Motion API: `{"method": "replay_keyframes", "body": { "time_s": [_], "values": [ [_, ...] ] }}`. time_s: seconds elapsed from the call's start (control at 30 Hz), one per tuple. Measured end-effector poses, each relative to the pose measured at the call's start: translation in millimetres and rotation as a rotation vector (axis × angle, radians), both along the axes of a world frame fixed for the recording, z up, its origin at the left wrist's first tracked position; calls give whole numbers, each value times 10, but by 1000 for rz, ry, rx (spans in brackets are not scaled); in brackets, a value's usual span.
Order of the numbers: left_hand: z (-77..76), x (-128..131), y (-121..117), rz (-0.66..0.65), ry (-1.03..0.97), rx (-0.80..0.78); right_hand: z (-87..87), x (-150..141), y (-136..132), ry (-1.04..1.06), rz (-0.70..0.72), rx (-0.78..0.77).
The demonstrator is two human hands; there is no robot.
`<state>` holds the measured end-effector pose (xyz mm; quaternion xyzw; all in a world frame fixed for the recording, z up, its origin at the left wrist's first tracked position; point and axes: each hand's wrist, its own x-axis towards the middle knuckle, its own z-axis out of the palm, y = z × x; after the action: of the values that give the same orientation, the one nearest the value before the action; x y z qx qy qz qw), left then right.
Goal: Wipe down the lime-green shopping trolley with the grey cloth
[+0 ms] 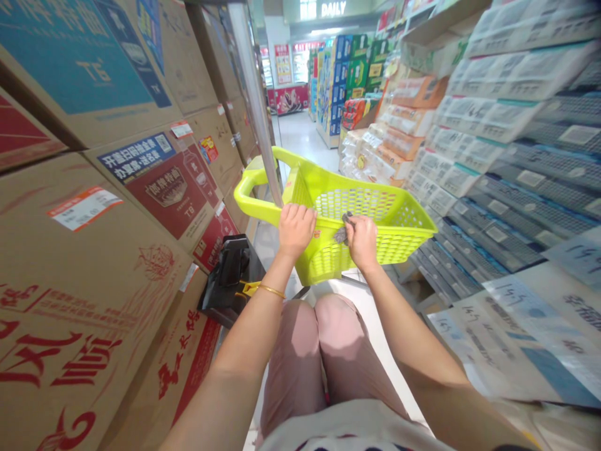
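A lime-green plastic shopping basket cart [375, 210] stands in the aisle in front of my knees. My left hand [295, 229] is closed over the basket's near rim, a gold bangle on that wrist. My right hand [361, 241] is closed on a small dark grey cloth [342, 230], pressed against the same rim a little to the right. The basket's inside looks bare from here. Its looped green handle [248, 188] sticks out to the left.
Stacked cardboard cartons [117, 207] wall the left side, with a metal shelf post [256, 106]. A black object [232, 275] sits on the floor by the cartons. Shelves of packaged goods [493, 144] line the right. The white aisle floor [300, 134] runs ahead.
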<state>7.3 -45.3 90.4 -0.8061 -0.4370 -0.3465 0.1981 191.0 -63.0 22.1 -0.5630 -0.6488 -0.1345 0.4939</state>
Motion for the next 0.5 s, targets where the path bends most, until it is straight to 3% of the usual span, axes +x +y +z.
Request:
{"method": "replay_keyframes", "body": {
  "time_s": [0.17,0.27,0.4,0.5],
  "values": [
    [-17,47,2,36,-19,20,66,-33,-5,132,-66,-7],
    [-24,65,2,56,-17,31,195,-251,2,184,-75,-11],
    [-23,68,-2,62,-19,13,381,-647,43,182,58,-27],
    [-21,51,-2,62,-23,-10,435,-837,81,219,53,-24]
  ]
}}
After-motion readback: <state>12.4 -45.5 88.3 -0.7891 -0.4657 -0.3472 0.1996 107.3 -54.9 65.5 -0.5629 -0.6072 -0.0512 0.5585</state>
